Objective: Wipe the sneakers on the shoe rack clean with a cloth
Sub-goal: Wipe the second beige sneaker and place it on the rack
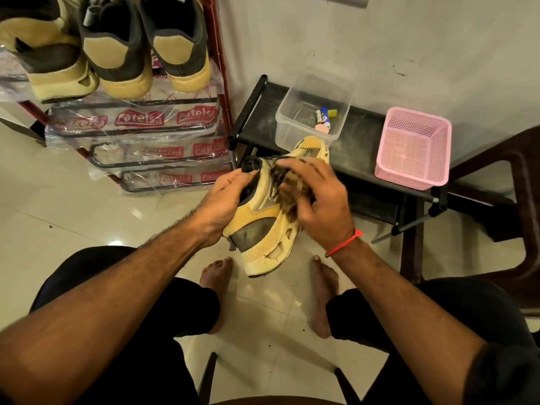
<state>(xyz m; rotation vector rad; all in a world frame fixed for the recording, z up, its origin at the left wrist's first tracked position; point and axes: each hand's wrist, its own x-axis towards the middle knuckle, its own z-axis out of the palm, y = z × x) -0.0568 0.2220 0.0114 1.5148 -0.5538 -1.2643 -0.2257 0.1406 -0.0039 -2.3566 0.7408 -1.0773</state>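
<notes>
Seen from above, over bare knees and feet on pale floor tiles. Left hand curled around the heel opening of a yellow sneaker, thumb on top, forearm reaching in from the near left. Right hand closed over a brownish cloth, pressing it against the sneaker's laced upper; fingers blurred, so exact grip hard to tell. Red thread bracelet around the right wrist. Sneaker held in mid-air between the hands, toe pointing far and right, sole facing right.

Far left, a red-framed shoe rack with plastic wrap printed "Patelsa" in white on red, repeated across the lower shelves. Three more yellow and dark sneakers on its top shelf, heels toward the viewer.

Far right, a low black bench against the wall, bearing a clear plastic tub with small tubes inside, labels unreadable, and to its right a pink mesh basket.
</notes>
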